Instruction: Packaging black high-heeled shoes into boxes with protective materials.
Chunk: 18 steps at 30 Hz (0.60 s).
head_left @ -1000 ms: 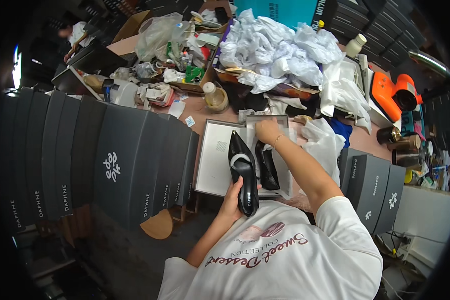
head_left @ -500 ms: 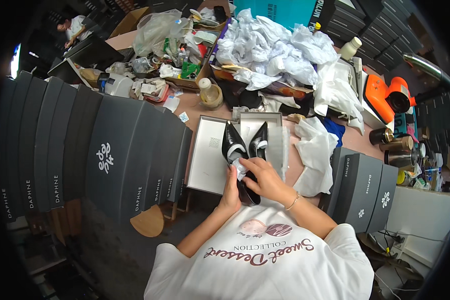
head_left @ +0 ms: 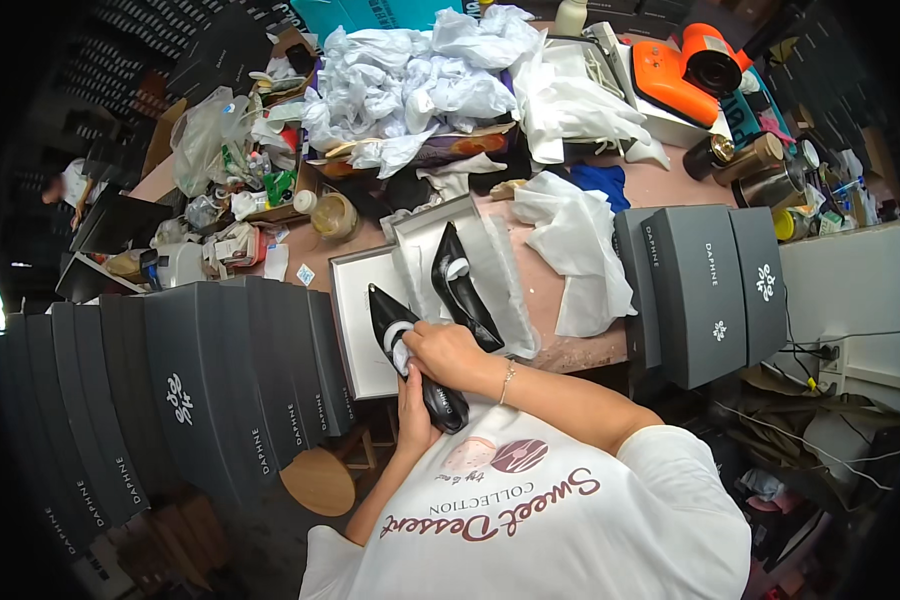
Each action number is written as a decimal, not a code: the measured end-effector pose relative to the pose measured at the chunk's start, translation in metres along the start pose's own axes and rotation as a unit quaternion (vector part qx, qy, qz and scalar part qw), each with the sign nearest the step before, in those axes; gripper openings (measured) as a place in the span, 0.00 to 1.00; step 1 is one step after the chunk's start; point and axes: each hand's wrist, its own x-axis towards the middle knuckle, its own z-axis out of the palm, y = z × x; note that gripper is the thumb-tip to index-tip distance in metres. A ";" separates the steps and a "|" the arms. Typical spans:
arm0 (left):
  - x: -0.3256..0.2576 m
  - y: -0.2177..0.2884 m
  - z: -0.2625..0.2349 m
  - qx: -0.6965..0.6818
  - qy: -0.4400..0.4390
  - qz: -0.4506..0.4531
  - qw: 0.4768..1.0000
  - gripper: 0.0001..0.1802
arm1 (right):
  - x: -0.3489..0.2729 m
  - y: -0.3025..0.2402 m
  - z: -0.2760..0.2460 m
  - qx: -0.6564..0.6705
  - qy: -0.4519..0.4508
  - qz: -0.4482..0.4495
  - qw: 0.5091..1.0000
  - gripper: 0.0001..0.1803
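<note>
Fingers of the right hand [head_left: 448, 352] are curled over the top of a black pointed shoe [head_left: 410, 355], pressing at a wad of white tissue [head_left: 400, 338] in its opening. The left hand [head_left: 412, 410] grips the same shoe from below, near the heel end, holding it over the near edge of the desk [head_left: 580, 350]. A 2nd black shoe [head_left: 463, 290] lies in the open grey box [head_left: 355, 320] on white paper, just beyond the hands.

To do this well, I'd say the left hand should keep the shoe steady while the right works the tissue well down toward the toe, so it fills the shape without creasing the upper.

Most of the left hand's fingers are hidden under the shoe, and the heel is hard to make out. How deep the tissue sits can't be seen.
</note>
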 end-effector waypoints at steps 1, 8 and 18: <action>-0.001 -0.002 -0.002 0.013 0.003 0.004 1.000 0.27 | 0.001 -0.001 0.001 0.002 0.000 0.003 1.000 0.11; -0.018 -0.006 0.002 0.059 0.022 0.024 0.998 0.28 | 0.002 0.003 0.008 0.021 0.007 -0.021 1.000 0.10; -0.004 0.003 0.000 -0.105 -0.008 -0.019 0.994 0.34 | -0.013 0.009 -0.038 0.227 0.011 0.023 0.974 0.11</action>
